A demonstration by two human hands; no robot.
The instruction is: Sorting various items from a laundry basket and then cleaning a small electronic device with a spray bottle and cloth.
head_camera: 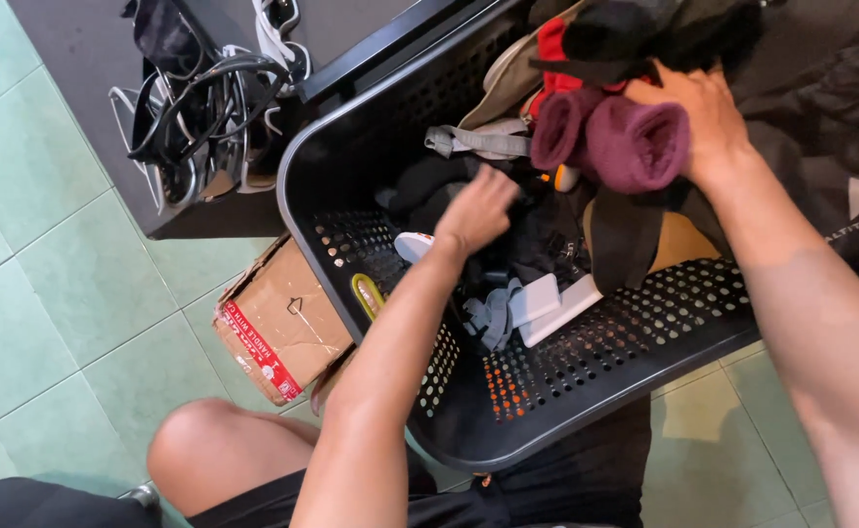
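Hands in a perforated black plastic laundry basket [644,323]

Left hand [476,210], fingers loosely curled, empty, reaches into dark crumpled clothes [537,244] mid-frame; right hand [708,112] grips rolled maroon knit socks [610,142], upper right.

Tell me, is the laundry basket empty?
No, the black basket holds clothes, and the right hand grips maroon socks.

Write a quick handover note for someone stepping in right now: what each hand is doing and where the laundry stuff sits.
Left hand: open, fingers spread, reaching into the black perforated laundry basket over dark clothes; holds nothing that shows.
Right hand: resting on the maroon rolled garment at the top of the pile; grip unclear.
White and grey items lie low in the basket.
Beside it: cardboard box on the green tiled floor, tangle of hangers on the dark surface.
Basket still holds clothes.
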